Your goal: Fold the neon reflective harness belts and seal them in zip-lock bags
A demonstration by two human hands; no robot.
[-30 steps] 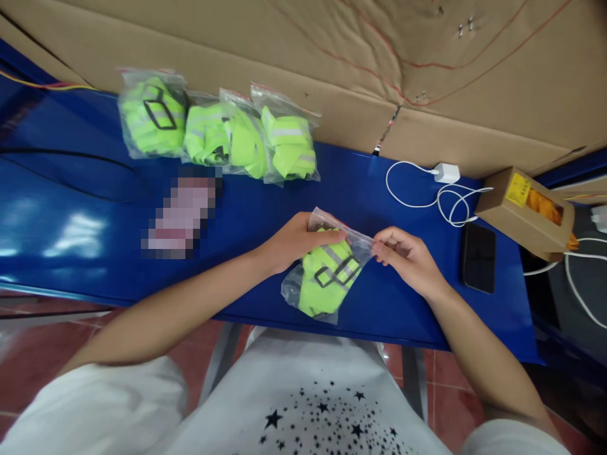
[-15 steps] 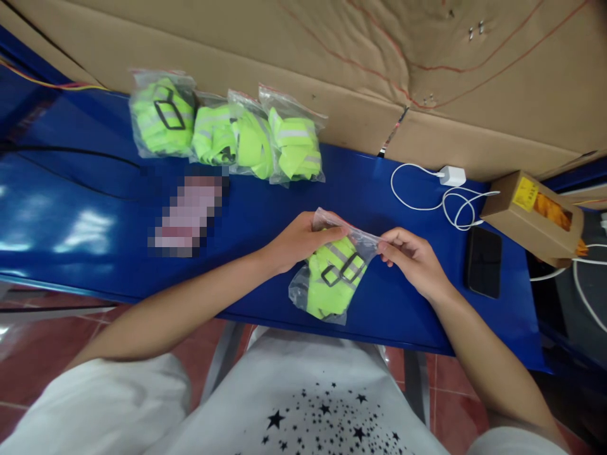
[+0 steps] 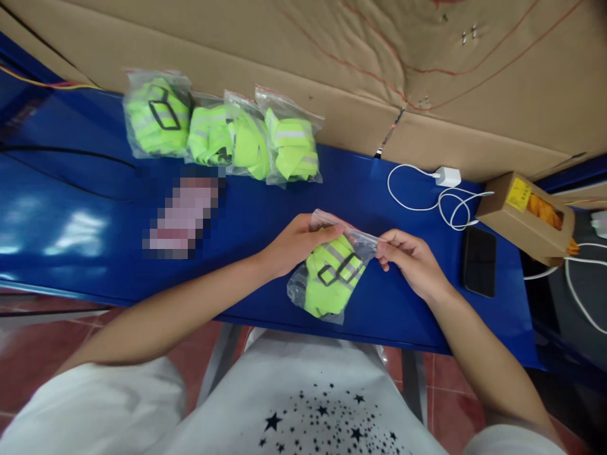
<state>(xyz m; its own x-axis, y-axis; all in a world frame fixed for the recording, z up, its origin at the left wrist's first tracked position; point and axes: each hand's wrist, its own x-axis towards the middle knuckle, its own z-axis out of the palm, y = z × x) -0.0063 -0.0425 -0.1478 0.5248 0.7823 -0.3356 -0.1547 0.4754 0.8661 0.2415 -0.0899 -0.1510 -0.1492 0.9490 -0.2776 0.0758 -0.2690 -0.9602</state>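
A clear zip bag [image 3: 296, 285] with a folded neon-yellow reflective vest [image 3: 327, 294] inside rests near the front edge of the blue table [image 3: 398, 309]. Grey reflective strips and black buckles show through the plastic. My left hand [image 3: 303, 240] grips the bag's upper left part, its thumb lying across the front below the red zip line. At the bag's upper right corner, my right hand [image 3: 408, 256] pinches the plastic between thumb and fingers. The top edge is stretched between both hands.
Several bagged neon-yellow vests [image 3: 249, 139] stand along the cardboard wall [image 3: 190, 44]. A pixelated pinkish item [image 3: 183, 215] lies left of my hands. To the right are a black phone [image 3: 478, 262], a white charger [image 3: 448, 176] with its cable and a cardboard box [image 3: 526, 218].
The whole view has shifted slightly, so things appear a little further left. Both hands keep their hold on the bag, with hardly any other movement.
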